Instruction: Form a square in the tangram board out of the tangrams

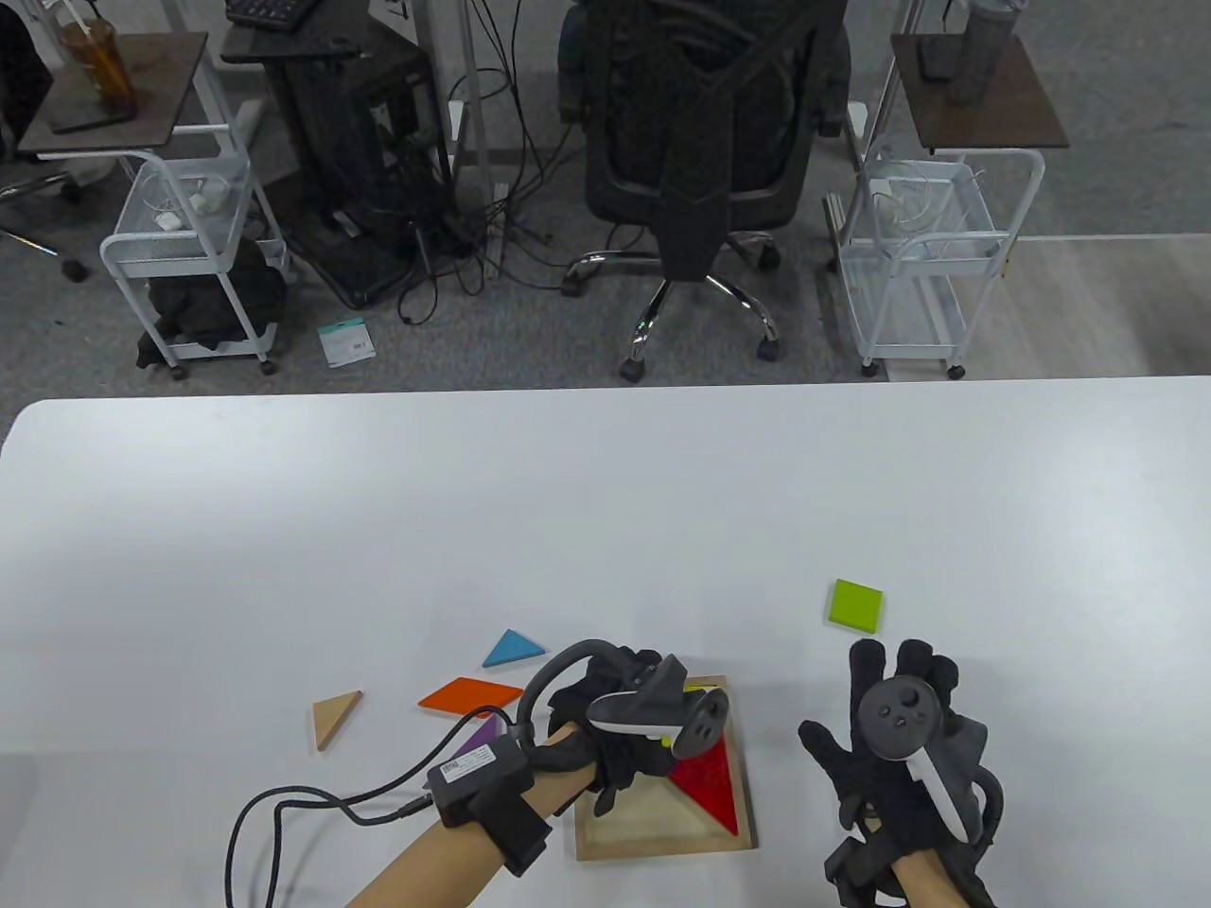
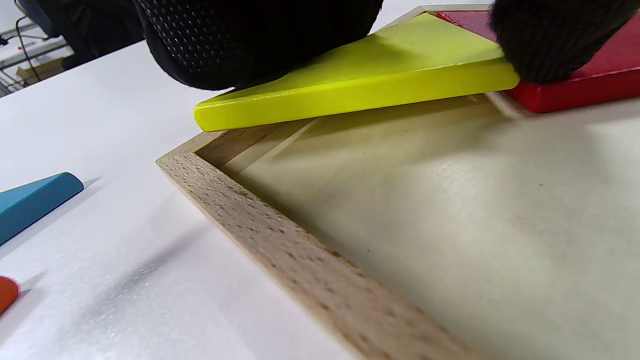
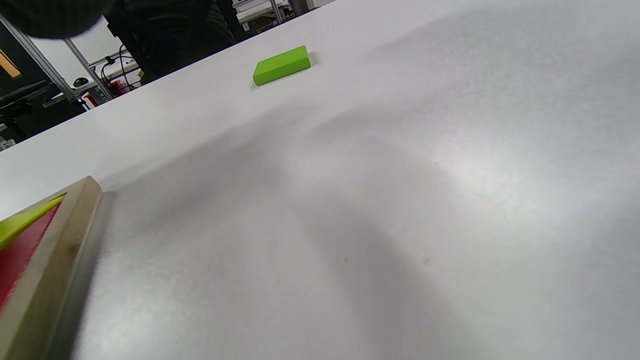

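Note:
The wooden tangram board [image 1: 662, 845] lies at the table's near edge, with a red triangle [image 1: 711, 787] flat in its right part. My left hand [image 1: 620, 690] reaches over the board's far left corner and grips a yellow triangle [image 2: 360, 75]. That piece sits tilted, its low edge on the frame [image 2: 280, 235] and one tip against the red triangle [image 2: 590, 65]. One gloved finger [image 2: 250, 40] lies on top of it. My right hand [image 1: 866, 700] rests to the right of the board, fingers spread and holding nothing.
Loose pieces lie on the white table: a green square [image 1: 856, 605] beyond the right hand, and a blue triangle [image 1: 514, 649], an orange parallelogram [image 1: 470, 696] and a plain wooden triangle [image 1: 336, 716] left of the board. A purple piece [image 1: 484, 738] shows beside the left wrist.

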Available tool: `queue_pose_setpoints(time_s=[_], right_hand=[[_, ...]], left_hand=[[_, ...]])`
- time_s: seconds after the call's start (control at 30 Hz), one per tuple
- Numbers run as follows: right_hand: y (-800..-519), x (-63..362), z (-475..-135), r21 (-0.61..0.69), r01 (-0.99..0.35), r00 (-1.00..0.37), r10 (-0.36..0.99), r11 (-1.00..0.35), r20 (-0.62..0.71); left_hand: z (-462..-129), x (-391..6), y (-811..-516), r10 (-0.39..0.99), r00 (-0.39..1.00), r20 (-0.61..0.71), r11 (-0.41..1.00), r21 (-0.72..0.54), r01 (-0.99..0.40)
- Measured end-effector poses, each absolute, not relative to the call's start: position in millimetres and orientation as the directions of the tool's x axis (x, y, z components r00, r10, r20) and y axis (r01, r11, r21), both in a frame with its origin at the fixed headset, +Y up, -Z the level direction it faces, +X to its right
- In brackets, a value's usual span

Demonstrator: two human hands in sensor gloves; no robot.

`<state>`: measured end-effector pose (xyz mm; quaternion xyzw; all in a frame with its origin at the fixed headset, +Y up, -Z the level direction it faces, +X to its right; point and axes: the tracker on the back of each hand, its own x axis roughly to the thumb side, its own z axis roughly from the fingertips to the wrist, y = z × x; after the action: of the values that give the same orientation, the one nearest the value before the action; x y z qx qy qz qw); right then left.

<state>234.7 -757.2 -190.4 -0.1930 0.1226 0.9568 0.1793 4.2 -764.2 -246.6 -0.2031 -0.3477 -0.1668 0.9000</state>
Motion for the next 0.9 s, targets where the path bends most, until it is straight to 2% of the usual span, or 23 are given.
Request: queue_pose_setpoints(time_s=[0.33,0.43,0.57,0.67,0.8,0.9], right_hand=[[-757.5,234.3,-190.4,0.169,-0.387,-0.863,0.291,-0.906,-0.414],[-757.1,235.5,-190.3,0.168,-0.393,-0.86,0.297,-0.904,-0.415],[-757.3,238.2,-190.5,0.168,-0.412,-0.851,0.311,-0.896,-0.424],[-763.5,239.8,-192.9,0.195,-0.423,-0.843,0.306,-0.885,-0.441],[-768.0,240.5,-194.5,0.215,-0.413,-0.843,0.282,-0.885,-0.459],[-769.4,241.7,-194.7,0.219,-0.408,-0.84,0.27,-0.886,-0.471]], left_hand=[[-247.6,2.7,-763.7,-0.148,0.73,0.668,0.861,-0.277,0.428],[-245.3,-8.1,-753.0,-0.143,0.764,0.629,0.893,-0.251,0.373],[-234.8,-45.9,-730.4,-0.064,0.847,0.528,0.958,-0.206,0.201],[-219.6,-89.5,-723.4,-0.063,0.923,0.38,0.981,-0.147,0.127],[-197.0,-135.5,-732.3,-0.026,0.956,0.291,0.993,-0.105,0.059],[-187.5,-155.3,-745.4,-0.001,0.964,0.265,0.99,-0.136,0.038]])
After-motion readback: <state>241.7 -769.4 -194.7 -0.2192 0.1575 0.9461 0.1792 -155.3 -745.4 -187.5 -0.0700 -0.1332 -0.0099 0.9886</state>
